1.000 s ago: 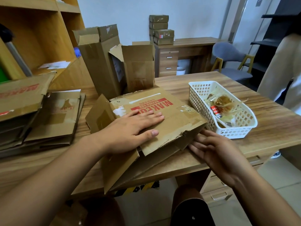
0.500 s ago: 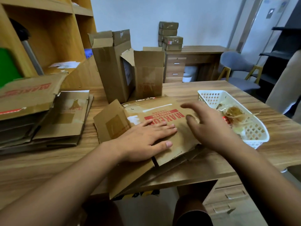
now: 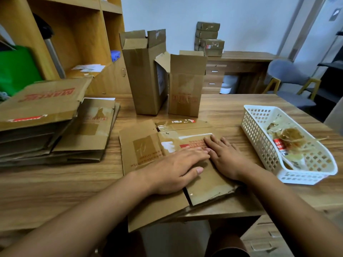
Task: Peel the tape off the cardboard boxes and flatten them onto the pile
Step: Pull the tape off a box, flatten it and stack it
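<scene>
The single camera rides on the person's head at the near edge of the wooden table point(image 3: 55, 182), facing forward and tilted down. It sits close to the work: the left hand point(image 3: 174, 169) and right hand point(image 3: 226, 158) lie flat on the flattened box point(image 3: 144, 151) just below the middle of the view. The wide lens bows the edges and takes in the pile point(image 3: 37, 112) at the left, the white basket point(image 3: 259, 143) at the right, the upright boxes point(image 3: 146, 80) straight ahead, and the far desk point(image 3: 246, 56) against the back wall.
</scene>
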Action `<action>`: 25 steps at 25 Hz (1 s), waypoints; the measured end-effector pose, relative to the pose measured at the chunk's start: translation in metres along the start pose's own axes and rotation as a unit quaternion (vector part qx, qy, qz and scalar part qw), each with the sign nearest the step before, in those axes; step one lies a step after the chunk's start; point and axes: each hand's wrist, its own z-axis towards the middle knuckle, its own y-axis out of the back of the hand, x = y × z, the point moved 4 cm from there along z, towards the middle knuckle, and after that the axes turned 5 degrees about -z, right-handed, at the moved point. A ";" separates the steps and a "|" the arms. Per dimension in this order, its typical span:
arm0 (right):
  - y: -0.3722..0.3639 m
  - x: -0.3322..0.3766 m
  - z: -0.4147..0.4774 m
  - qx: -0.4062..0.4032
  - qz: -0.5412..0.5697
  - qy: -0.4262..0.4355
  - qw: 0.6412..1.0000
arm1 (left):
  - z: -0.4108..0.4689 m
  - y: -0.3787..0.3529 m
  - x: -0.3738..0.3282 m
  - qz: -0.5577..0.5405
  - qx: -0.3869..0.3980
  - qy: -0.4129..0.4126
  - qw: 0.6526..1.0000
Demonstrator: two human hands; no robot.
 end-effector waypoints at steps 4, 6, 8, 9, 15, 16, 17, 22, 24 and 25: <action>-0.006 0.004 -0.007 -0.019 -0.029 -0.011 0.999 | -0.001 -0.009 0.007 -0.017 -0.011 0.004 1.000; -0.009 0.005 -0.006 -0.029 -0.041 -0.017 0.999 | 0.000 -0.014 0.011 -0.013 -0.007 0.008 1.000; -0.009 0.005 -0.006 -0.031 -0.040 -0.021 0.999 | 0.000 -0.014 0.010 -0.001 -0.009 0.017 1.000; -0.008 0.006 -0.007 -0.030 -0.037 -0.021 0.999 | -0.001 -0.011 0.009 0.004 -0.015 0.027 1.000; 0.006 0.002 -0.014 -0.060 0.007 -0.030 0.998 | -0.029 0.007 0.031 0.066 -0.048 0.175 0.981; 0.009 0.002 -0.015 -0.069 0.010 -0.027 0.997 | -0.035 0.009 0.036 0.068 -0.045 0.195 0.977; 0.010 0.003 -0.016 -0.076 0.015 -0.023 0.997 | -0.040 0.011 0.040 0.067 -0.042 0.209 0.975; 0.005 0.010 -0.020 -0.036 0.011 -0.007 0.999 | -0.043 0.002 0.048 0.092 0.000 0.227 0.969; -0.004 0.008 -0.021 -0.010 -0.008 -0.013 1.000 | -0.043 -0.003 0.051 0.106 0.008 0.234 0.966; -0.006 0.008 -0.022 -0.006 -0.014 -0.018 1.000 | -0.043 -0.005 0.052 0.110 0.008 0.236 0.966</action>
